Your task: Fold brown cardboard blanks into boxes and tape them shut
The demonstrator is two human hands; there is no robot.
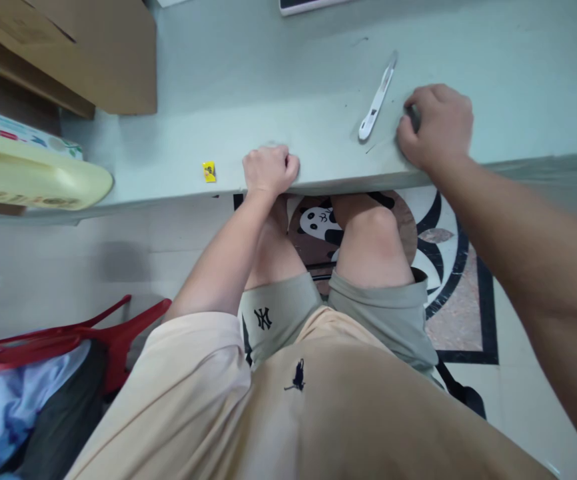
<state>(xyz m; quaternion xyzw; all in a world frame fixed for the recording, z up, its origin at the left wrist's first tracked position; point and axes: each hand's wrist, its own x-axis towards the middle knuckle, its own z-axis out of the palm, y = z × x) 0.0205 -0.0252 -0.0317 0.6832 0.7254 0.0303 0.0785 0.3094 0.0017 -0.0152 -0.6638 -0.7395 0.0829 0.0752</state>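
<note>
My left hand (271, 170) rests at the front edge of the pale green table (248, 80), its fingers curled into a fist. Whatever may be inside that fist is hidden. Farther right, my right hand (441, 127) is closed around a small dark object (412, 117), of which only a bit shows between thumb and fingers; its kind I cannot make out. Just left of the right hand lies a slim white craft knife (378, 100), with its narrow end pointing away from me. A small yellow wrapped packet (209, 172) lies left of my left hand.
A cardboard box (113, 53) stands at the back left. In front of it a pale yellow bottle (38, 170) lies near the table edge. Part of a pink-edged device (313, 5) shows at the top. A red chair (118, 340) holding clothes stands at lower left.
</note>
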